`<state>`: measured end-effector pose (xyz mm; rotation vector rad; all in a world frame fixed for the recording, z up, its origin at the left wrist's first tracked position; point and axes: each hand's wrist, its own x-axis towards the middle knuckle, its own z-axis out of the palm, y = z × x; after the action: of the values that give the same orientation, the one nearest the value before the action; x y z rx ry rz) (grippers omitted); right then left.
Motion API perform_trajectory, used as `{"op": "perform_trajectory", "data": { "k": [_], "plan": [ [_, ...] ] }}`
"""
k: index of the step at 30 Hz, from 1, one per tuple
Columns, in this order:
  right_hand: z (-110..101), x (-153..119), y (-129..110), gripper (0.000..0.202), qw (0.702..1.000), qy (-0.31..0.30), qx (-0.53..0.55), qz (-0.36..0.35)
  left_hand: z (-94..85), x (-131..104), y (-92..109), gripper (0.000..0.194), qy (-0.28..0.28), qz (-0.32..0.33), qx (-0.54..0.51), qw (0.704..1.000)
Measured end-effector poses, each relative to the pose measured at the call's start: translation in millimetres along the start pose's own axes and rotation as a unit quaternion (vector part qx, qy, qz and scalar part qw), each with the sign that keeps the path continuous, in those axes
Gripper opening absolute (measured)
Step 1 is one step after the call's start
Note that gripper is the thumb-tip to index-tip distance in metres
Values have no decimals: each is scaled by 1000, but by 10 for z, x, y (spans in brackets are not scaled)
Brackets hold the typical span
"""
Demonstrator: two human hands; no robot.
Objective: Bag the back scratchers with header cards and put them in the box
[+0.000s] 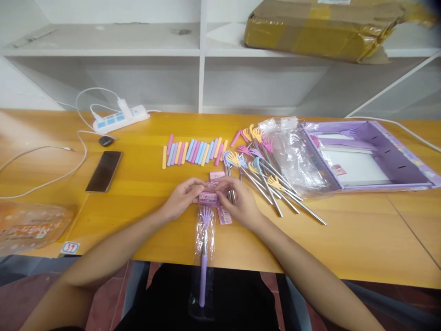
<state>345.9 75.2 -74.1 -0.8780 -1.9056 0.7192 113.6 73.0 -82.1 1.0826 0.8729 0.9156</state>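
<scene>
Between my two hands is a pink printed card (208,198) at the top of a clear bag. My left hand (184,196) pinches its left side, and my right hand (237,198) has its fingers closed on the right side. Below the card hangs the clear plastic bag with a purple back scratcher (203,271) inside, its hand-shaped head up and its handle over my lap. More pink cards (225,215) lie under and beside my right hand. Just beyond, to the right, several back scratchers (268,172) with metal rods and coloured heads lie in a loose pile.
Coloured handle tubes (196,151) form a row behind my hands. Clear bags (292,151) and a purple box (361,161) are at right. On the left are a phone (104,171), a power strip (120,118) with cables, and an orange-printed bag (32,227). A taped carton (310,30) rests on the shelf.
</scene>
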Motion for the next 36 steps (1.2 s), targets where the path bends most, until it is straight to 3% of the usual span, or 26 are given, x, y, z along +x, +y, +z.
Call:
{"op": "perform_trajectory", "data": {
  "k": [3, 7, 13, 17, 19, 22, 25, 28, 32, 36],
  "plan": [
    [-19, 4, -9, 26, 999, -12, -16, -35, -4, 3, -23, 40, -44, -1, 79, 996],
    [-32, 2, -16, 24, 994, -43, -39, -89, -12, 10, -30, 33, -46, 6, 142, 989],
    [-35, -27, 0, 26, 990, -72, -62, -103, -1, -9, 10, 44, -97, 21, 79, 992],
    [-30, -34, -8, 14, 990, -85, -43, -99, -13, -7, -1, 37, -76, 16, 88, 993],
    [-1, -43, 9, 7, 994, -77, -17, -78, -32, -2, -22, 34, -54, 5, 110, 992],
    [40, -51, 46, 14, 998, -57, 33, 3, -60, -2, -49, 35, -52, -16, 118, 992],
    [19, -26, 47, 26, 991, -79, 81, 68, -81, -6, -35, 36, -65, -16, 111, 992],
    [-43, 13, 18, 38, 981, -110, 131, 88, -96, 3, 15, 37, -86, -10, 113, 990],
    [-79, 28, 3, 35, 958, -145, 216, 120, -76, 17, 61, 42, -117, -41, 121, 985],
    [-85, 36, 12, 33, 941, -115, 280, 148, -5, -14, 68, 48, -144, -69, 109, 981]
  ]
}}
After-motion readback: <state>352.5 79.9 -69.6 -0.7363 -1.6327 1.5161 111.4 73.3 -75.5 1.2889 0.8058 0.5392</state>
